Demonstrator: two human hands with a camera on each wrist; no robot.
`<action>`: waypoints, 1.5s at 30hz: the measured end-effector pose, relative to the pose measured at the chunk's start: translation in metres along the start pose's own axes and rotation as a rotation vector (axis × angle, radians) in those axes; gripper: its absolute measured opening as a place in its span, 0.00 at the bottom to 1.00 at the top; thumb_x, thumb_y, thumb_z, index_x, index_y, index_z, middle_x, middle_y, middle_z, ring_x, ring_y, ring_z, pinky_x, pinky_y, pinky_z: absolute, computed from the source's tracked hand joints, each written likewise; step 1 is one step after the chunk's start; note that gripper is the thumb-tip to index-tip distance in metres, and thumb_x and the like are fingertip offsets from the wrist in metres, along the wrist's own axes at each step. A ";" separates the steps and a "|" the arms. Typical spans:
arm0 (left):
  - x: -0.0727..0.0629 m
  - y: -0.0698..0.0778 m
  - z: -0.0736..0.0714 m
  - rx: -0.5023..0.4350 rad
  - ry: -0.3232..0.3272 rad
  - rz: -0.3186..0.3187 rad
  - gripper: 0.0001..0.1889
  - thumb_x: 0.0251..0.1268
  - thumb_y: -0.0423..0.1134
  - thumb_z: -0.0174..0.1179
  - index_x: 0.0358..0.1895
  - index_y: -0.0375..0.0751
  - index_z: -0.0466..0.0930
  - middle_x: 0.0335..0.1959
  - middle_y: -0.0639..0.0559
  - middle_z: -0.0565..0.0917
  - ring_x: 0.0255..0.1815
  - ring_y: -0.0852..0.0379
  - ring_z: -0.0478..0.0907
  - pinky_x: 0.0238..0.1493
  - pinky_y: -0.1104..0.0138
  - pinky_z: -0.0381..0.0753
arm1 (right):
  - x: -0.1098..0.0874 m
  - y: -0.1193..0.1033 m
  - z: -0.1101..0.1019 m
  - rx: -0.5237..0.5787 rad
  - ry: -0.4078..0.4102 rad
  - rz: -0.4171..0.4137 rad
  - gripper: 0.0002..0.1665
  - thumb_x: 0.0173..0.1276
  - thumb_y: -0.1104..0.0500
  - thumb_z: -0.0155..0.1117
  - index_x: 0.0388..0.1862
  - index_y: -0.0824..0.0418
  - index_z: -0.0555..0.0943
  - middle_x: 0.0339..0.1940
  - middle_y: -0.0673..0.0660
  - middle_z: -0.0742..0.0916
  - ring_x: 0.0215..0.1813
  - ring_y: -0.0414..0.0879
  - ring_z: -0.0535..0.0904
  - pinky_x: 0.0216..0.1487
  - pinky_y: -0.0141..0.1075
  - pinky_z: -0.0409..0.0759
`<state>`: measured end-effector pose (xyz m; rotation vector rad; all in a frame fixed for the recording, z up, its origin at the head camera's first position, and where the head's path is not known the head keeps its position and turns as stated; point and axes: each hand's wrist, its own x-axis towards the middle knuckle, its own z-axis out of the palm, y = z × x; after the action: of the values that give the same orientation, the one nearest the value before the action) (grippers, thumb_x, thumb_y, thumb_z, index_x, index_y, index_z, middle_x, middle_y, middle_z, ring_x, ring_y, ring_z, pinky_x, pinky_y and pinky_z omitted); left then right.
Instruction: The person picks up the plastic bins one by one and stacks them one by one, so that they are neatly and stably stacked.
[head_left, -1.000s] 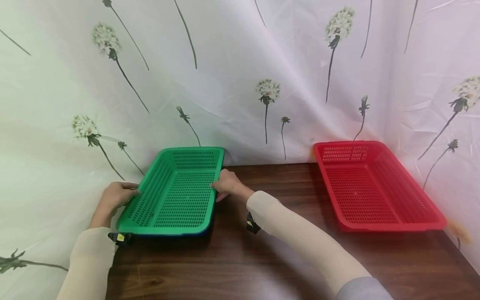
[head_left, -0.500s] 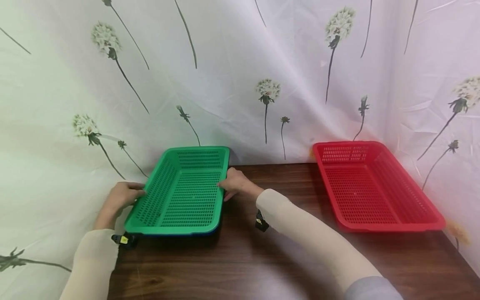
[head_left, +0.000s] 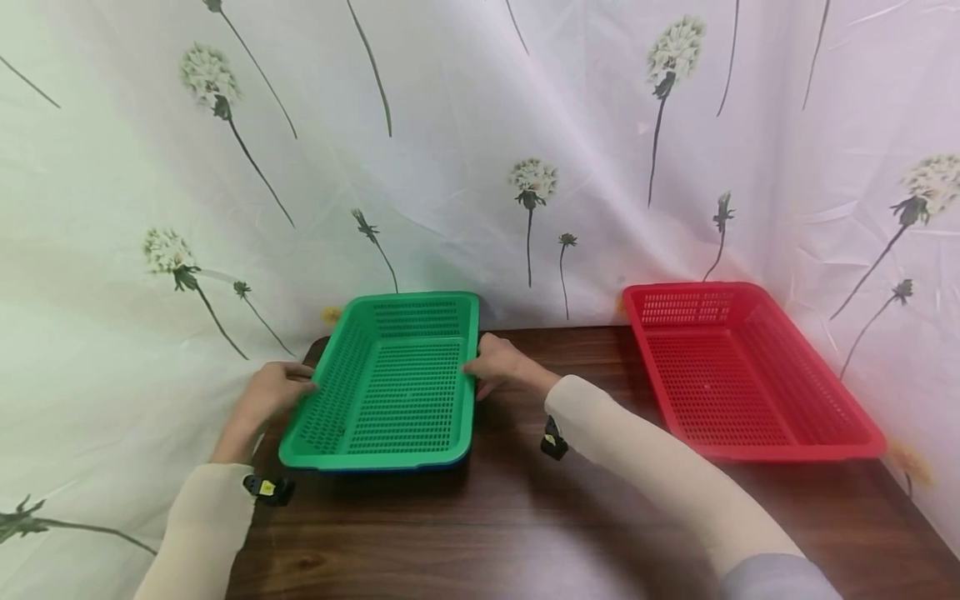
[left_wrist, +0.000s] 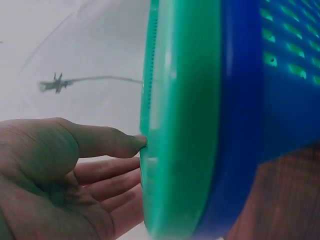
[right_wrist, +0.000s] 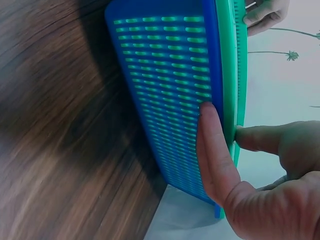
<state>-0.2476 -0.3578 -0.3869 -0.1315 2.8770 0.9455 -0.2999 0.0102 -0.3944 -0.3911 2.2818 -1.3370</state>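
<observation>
A green plastic basket (head_left: 408, 396) sits nested in a blue basket (right_wrist: 165, 90), whose rim shows just below the green one. My left hand (head_left: 273, 396) holds the left side of the stack. In the left wrist view its thumb meets the green rim, and its other fingertips are hidden behind that rim. On the opposite side, my right hand (head_left: 502, 364) grips both rims. The right wrist view shows its thumb on the green rim and its fingers (right_wrist: 215, 145) against the blue basket's slotted outer wall.
A red basket (head_left: 750, 383) stands at the right of the dark wooden table (head_left: 525, 533). A white curtain (head_left: 465, 150) with a flower print hangs behind the table and along its left side.
Both hands have moved to the right together with the nested green and blue baskets, uncovering the table's back left corner. The red basket has stayed in place.
</observation>
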 end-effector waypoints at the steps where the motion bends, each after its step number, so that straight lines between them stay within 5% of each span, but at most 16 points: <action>1: 0.000 0.002 0.002 0.008 -0.003 0.006 0.25 0.79 0.35 0.58 0.67 0.15 0.73 0.59 0.19 0.82 0.52 0.32 0.87 0.47 0.52 0.89 | -0.001 0.001 -0.002 -0.006 0.001 0.003 0.13 0.82 0.66 0.58 0.58 0.74 0.77 0.42 0.67 0.89 0.39 0.57 0.92 0.45 0.47 0.93; 12: 0.000 0.027 0.022 0.030 -0.028 0.099 0.23 0.78 0.35 0.61 0.64 0.16 0.76 0.57 0.21 0.84 0.56 0.28 0.84 0.53 0.46 0.87 | -0.021 0.020 -0.031 -0.065 0.015 0.028 0.16 0.81 0.63 0.59 0.61 0.72 0.76 0.47 0.66 0.89 0.39 0.51 0.91 0.43 0.46 0.93; 23: -0.001 0.060 0.053 0.008 -0.064 0.096 0.23 0.78 0.36 0.61 0.65 0.19 0.76 0.57 0.25 0.85 0.52 0.36 0.87 0.48 0.51 0.88 | -0.046 0.041 -0.066 -0.100 0.037 0.116 0.18 0.82 0.61 0.61 0.61 0.74 0.73 0.49 0.67 0.85 0.44 0.56 0.91 0.51 0.52 0.92; 31: 0.003 0.081 0.075 -0.009 -0.077 0.141 0.22 0.78 0.36 0.62 0.65 0.21 0.77 0.55 0.28 0.86 0.49 0.42 0.88 0.45 0.55 0.89 | -0.061 0.056 -0.091 -0.135 0.051 0.125 0.18 0.81 0.62 0.61 0.59 0.74 0.73 0.48 0.67 0.86 0.37 0.51 0.91 0.47 0.50 0.92; 45: 0.005 0.117 0.102 -0.083 -0.103 0.166 0.23 0.78 0.36 0.64 0.66 0.22 0.77 0.55 0.30 0.87 0.43 0.47 0.90 0.42 0.58 0.91 | -0.090 0.071 -0.121 -0.185 0.075 0.164 0.22 0.79 0.61 0.64 0.62 0.74 0.72 0.50 0.69 0.86 0.41 0.52 0.92 0.47 0.51 0.92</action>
<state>-0.2580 -0.2033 -0.4005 0.1474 2.7890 1.0661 -0.2873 0.1758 -0.3836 -0.2107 2.4503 -1.0816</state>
